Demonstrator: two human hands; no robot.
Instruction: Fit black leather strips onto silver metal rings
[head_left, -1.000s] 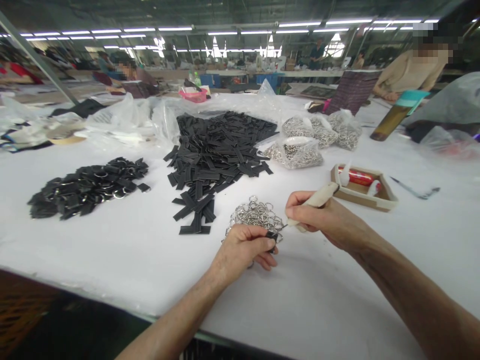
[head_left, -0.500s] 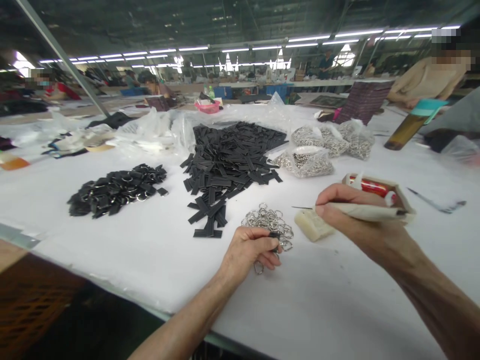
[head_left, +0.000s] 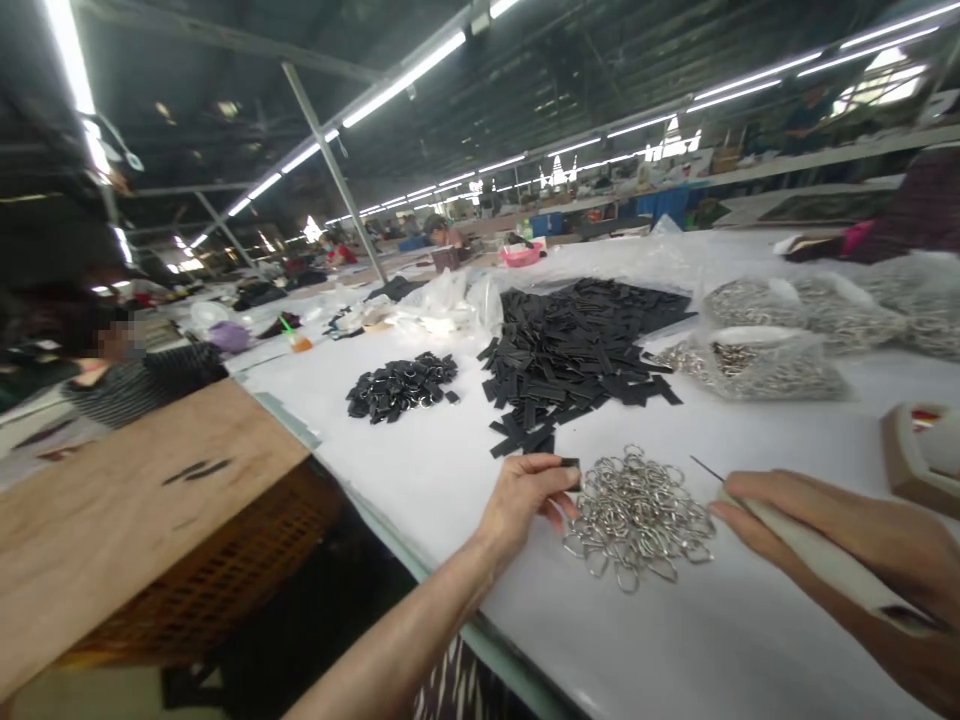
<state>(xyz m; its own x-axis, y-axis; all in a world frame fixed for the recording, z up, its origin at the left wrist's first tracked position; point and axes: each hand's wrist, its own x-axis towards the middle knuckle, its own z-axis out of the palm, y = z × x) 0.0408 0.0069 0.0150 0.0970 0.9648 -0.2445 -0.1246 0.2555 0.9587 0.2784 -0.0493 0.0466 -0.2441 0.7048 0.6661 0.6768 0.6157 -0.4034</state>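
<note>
My left hand (head_left: 517,500) pinches a small black strap piece (head_left: 572,471) between thumb and fingers. It is at the left edge of a loose pile of silver D-rings (head_left: 637,520), with the lower fingers close to the rings. To the right of that pile, my right hand (head_left: 840,525) is closed around an awl-like tool (head_left: 821,560) with a thick pale handle. Its thin dark tip points up and left, apart from the rings. Behind my left hand lies a large heap of flat black strips (head_left: 585,345). A smaller heap of black pieces with rings (head_left: 405,385) lies farther left.
Clear bags of metal rings (head_left: 772,365) stand at the back right, near a pale box (head_left: 919,460). Left of the table edge are a wooden board (head_left: 150,520) and an orange crate (head_left: 247,560). A person in a striped sleeve (head_left: 150,385) sits at far left.
The view has swung left and tilted. My left hand, still pinching a black piece, now shows left of the rings instead of in front of them. My right hand keeps the tool.
</note>
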